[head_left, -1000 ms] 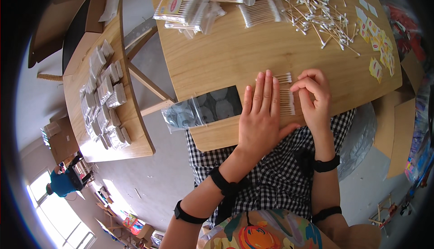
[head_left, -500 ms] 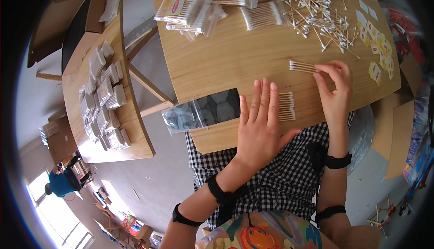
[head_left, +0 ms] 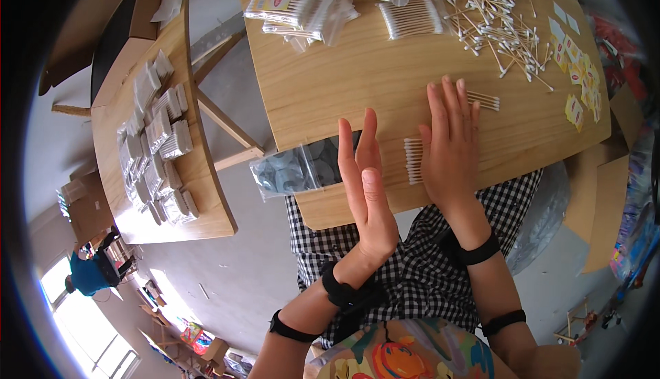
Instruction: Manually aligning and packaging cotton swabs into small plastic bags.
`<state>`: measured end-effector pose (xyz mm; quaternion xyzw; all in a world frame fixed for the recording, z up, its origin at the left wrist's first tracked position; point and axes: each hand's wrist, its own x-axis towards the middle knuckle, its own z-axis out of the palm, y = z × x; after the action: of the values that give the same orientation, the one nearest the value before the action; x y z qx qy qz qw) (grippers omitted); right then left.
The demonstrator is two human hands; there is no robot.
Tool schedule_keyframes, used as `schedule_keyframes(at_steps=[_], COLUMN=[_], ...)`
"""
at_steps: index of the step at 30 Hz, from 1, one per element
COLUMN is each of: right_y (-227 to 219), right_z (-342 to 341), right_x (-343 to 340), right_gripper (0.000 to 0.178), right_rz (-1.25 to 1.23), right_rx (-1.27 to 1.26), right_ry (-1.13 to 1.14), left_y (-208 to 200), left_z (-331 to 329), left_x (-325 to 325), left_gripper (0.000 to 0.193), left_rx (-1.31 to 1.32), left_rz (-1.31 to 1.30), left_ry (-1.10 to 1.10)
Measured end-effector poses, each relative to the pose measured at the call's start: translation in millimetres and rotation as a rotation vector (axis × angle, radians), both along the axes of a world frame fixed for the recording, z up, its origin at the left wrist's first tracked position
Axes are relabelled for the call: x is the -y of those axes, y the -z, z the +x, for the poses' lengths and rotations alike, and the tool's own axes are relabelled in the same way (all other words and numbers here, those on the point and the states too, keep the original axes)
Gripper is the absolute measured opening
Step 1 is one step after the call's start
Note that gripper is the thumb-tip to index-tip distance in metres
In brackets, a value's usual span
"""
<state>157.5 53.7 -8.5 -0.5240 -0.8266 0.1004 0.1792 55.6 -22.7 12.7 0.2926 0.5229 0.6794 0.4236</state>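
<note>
A row of cotton swabs (head_left: 413, 161) lies side by side near the front of the wooden table. My right hand (head_left: 450, 152) is flat over the row's right part, fingers stretched out, so only the left tips show. Just beyond its fingertips a few loose cotton swabs (head_left: 487, 101) rest on the wood, partly hidden by those fingers. My left hand (head_left: 371, 200) is held up on edge to the left of the row, fingers extended and nothing in it. Close to that hand lies a clear plastic bag on a dark patterned sheet (head_left: 292, 169).
Bagged cotton swabs (head_left: 295, 7) are stacked at the table's far side, beside a loose heap of swabs (head_left: 491, 14). Yellow and white cards (head_left: 581, 80) lie at the right. A second table (head_left: 213, 221) on the left bears many filled bags. A person (head_left: 93, 276) is in the background.
My right hand has let go of the pinched swabs, which now lie on the table, and moved left onto the row. My left hand has lifted off and shifted left.
</note>
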Motion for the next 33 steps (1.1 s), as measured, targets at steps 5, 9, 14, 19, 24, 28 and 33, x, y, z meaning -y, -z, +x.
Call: schedule_keyframes(at_steps=[5, 9, 14, 19, 24, 28, 33], right_y=[0.4, 0.9, 5.7, 0.3, 6.2, 3.3, 6.0], right_z=[-4.0, -22.3, -53.1, -62.5, -58.5, -61.7, -59.6], right_x=[-3.6, -8.3, -9.4, -9.5, -15.3, -12.7, -16.4], right_gripper=[0.054, 0.056, 0.055, 0.051, 0.050, 0.050, 0.053], right_rz=[0.013, 0.025, 0.055, 0.117, 0.096, 0.104, 0.116], right_rx=[-0.008, -0.042, -0.069, -0.012, -0.058, -0.081, -0.003], right_ry=[-0.062, -0.117, -0.181, -0.254, -0.284, -0.297, -0.306], left_y=[4.0, 6.0, 7.4, 9.3, 11.7, 13.5, -9.6], left_z=[9.1, 3.2, -17.7, -16.9, -18.6, -16.5, -50.8], left_x=[2.8, -6.0, -17.2, -14.0, -15.7, -15.4, -2.0], left_gripper=[0.076, 0.073, 0.071, 0.076, 0.078, 0.075, 0.059], left_rx=[0.010, 0.014, 0.031, 0.089, 0.192, 0.167, 0.148], left_rz=[0.028, 0.057, 0.044, 0.083, 0.125, 0.141, 0.145], left_ry=[-0.005, -0.090, -0.192, -0.113, -0.137, -0.161, -0.258])
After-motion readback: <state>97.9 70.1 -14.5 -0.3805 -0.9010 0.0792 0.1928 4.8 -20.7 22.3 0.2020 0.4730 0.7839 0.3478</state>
